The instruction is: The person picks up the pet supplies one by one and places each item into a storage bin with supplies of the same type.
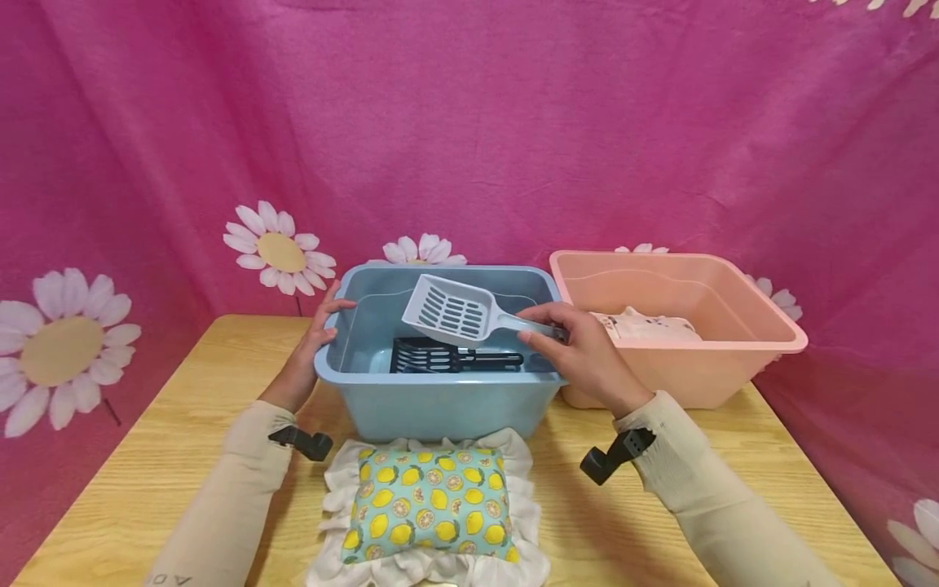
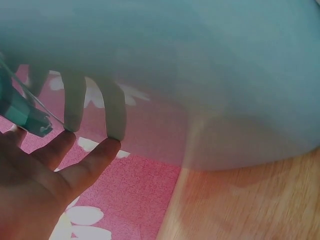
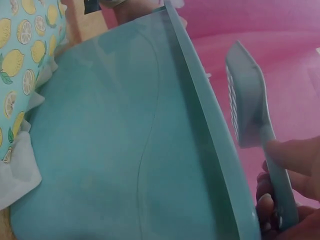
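My right hand (image 1: 587, 355) grips the handle of a light grey-blue litter scoop (image 1: 453, 310) with a slotted head. The scoop hangs over the blue litter box (image 1: 440, 408), its head pointing left; in the right wrist view, the scoop (image 3: 250, 95) is seen beyond the box's rim. My left hand (image 1: 306, 355) rests at the box's left rim, with fingers reaching over the edge. In the left wrist view, straight fingertips (image 2: 114, 145) touch the outer wall. Inside the box lie black slotted scoops (image 1: 433, 356), partly hidden by the front wall; I cannot tell how many.
A pink litter box (image 1: 660, 375) stands to the right, with a pale printed cloth item (image 1: 645, 326) inside. In front of the blue box lies a lemon-print cushion (image 1: 433, 505) with white ruffles. All stand on a wooden table (image 1: 183, 424) before a pink flowered cloth (image 1: 477, 122).
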Demonstrator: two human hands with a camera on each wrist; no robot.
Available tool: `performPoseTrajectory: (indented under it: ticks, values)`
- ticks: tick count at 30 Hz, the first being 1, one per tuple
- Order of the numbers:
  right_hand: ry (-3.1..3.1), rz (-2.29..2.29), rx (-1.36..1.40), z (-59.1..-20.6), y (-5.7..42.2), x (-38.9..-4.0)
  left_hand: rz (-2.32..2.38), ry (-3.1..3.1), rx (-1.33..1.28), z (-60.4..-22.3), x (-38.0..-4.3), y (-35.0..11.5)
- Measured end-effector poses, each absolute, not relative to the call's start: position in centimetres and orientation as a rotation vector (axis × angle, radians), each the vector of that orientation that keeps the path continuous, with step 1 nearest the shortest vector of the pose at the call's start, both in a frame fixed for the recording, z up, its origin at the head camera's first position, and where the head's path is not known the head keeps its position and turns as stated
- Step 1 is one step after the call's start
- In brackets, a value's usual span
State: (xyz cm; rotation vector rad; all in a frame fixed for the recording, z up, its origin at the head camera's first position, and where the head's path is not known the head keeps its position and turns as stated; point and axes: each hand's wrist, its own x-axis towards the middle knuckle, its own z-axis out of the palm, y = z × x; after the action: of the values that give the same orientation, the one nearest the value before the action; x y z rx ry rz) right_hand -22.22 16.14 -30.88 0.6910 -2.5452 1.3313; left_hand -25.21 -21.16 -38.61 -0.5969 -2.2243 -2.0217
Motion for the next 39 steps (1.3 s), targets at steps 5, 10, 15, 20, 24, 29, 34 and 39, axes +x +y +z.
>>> performPoseTrajectory:
  ticks: [5, 10, 15, 20, 24, 29, 34, 39]
  values:
    - [-2.561, 1.321, 0.757, -30.9, 15.4, -23.1, -2.106, -2.114, -0.648, -38.4, -25.8, -20.7]
    - [-2.598, 1.32, 0.756, -31.1, 14.8, -23.6, -2.095, -2.129, -0.641, -38.6, -25.8, -20.6]
    - [-2.586, 1.28, 0.796, -31.3, 14.2, -24.0, -2.081, -2.146, -0.629, -38.9, -25.7, -20.7]
    - [-2.593, 1.263, 0.82, -31.3, 13.7, -24.4, -2.036, -2.174, -0.632, -39.1, -25.6, -20.8]
    - [-2.632, 1.261, 0.797, -31.3, 13.6, -24.6, -1.974, -2.237, -0.615, -39.3, -25.3, -20.9]
    - [-2.661, 1.269, 0.778, -31.4, 13.4, -24.6, -1.986, -2.243, -0.592, -39.2, -25.2, -20.9]
    - [-2.675, 1.261, 0.758, -31.6, 13.3, -24.7, -1.993, -2.244, -0.578, -39.0, -25.1, -21.0]
    - [-2.686, 1.291, 0.7, -31.7, 13.2, -24.8, -1.984, -2.249, -0.586, -38.8, -25.0, -21.2]
